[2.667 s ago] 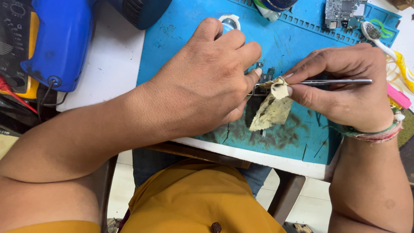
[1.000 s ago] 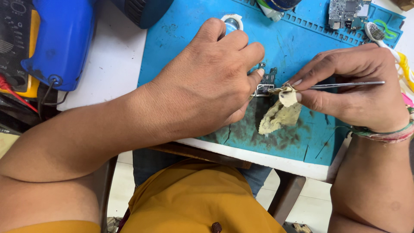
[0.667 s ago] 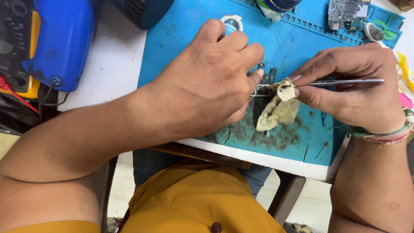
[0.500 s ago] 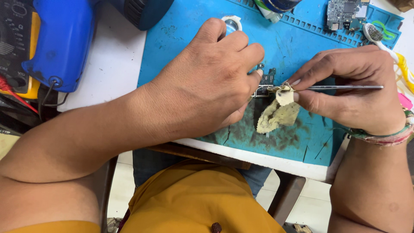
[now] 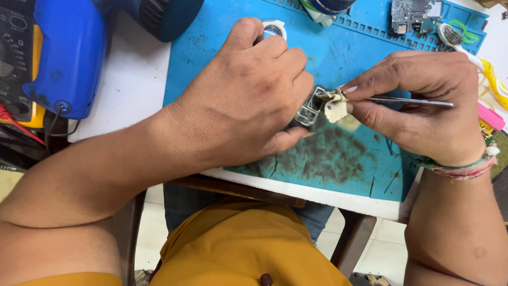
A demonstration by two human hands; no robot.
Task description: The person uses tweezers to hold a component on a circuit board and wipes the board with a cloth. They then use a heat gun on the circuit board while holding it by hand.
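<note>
My left hand (image 5: pixel 248 90) is closed over a small metal part (image 5: pixel 309 108), pinning it on the blue work mat (image 5: pixel 338 47); most of the part is hidden under my fingers. My right hand (image 5: pixel 418 100) pinches metal tweezers (image 5: pixel 407 100) that grip a small wad of dirty beige cloth (image 5: pixel 334 108). The wad is pressed against the exposed end of the metal part. Under both hands the mat carries a dark smudged patch (image 5: pixel 328 153).
A blue hot-air tool (image 5: pixel 79 47) lies on the white table at the left, beside a yellow meter (image 5: pixel 16 58). A small circuit board (image 5: pixel 410 10), a toothbrush (image 5: pixel 457 39) and a pink item (image 5: pixel 492 116) sit at the mat's far right.
The cloth wad hung down loosely from the tweezers before; now it is bunched up tight at the tip against the metal part. My left hand has stayed in place.
</note>
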